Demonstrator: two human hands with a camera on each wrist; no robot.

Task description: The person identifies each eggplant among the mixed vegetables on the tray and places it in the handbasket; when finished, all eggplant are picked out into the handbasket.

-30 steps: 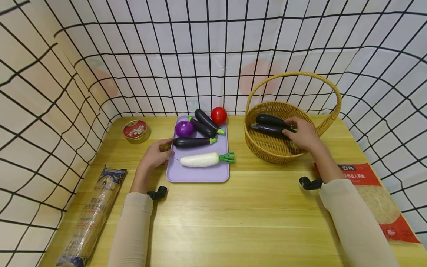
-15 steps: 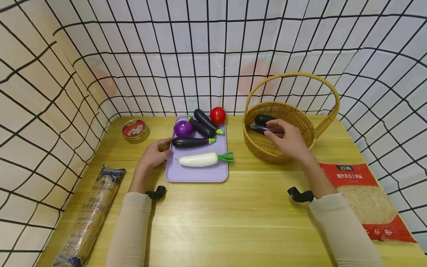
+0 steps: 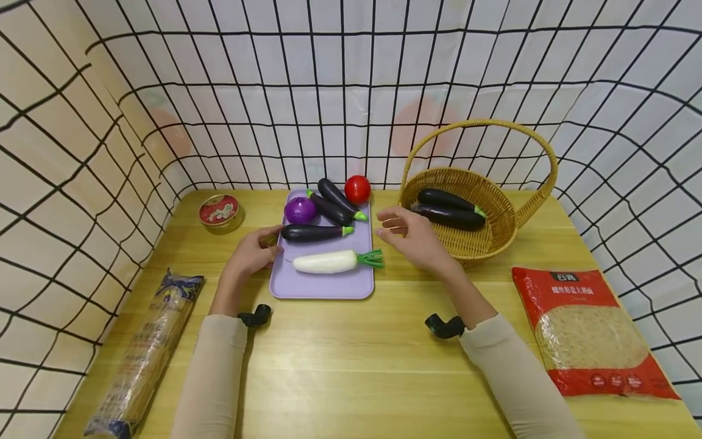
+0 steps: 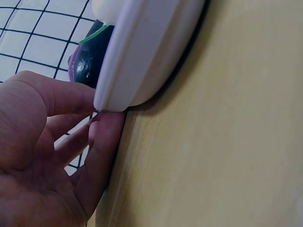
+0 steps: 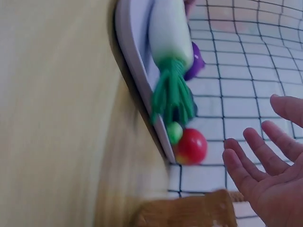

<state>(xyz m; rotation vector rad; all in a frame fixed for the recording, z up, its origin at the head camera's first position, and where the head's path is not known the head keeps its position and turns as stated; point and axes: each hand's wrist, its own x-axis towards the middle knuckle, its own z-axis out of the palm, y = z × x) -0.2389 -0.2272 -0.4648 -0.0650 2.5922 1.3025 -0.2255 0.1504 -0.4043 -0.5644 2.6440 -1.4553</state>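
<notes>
My left hand [image 3: 252, 251] grips the left edge of a lilac tray [image 3: 323, 289]; in the left wrist view its thumb [image 4: 71, 98] and fingers meet the tray at rim and base. On the tray lie a white radish [image 3: 325, 262] with green stalks, three eggplants, the nearest one [image 3: 312, 233] lengthwise, and a purple onion [image 3: 300, 210]. A red tomato [image 3: 358, 189] sits at the far right corner. My right hand [image 3: 414, 239] hovers between tray and basket, fingers spread, holding nothing. Two eggplants [image 3: 452, 216] lie in the wicker basket [image 3: 482, 247].
The basket's tall arched handle [image 3: 526, 131] rises at the right. A red noodle bag [image 3: 595, 332] lies at front right, a long spaghetti pack [image 3: 145, 353] at front left. A round tin [image 3: 220, 213] stands at back left. Grid-patterned cloth walls surround the table [image 3: 340, 372].
My right hand has let go of the eggplant in the basket and moved left, out towards the tray's right edge. The left hand has stayed at the tray.
</notes>
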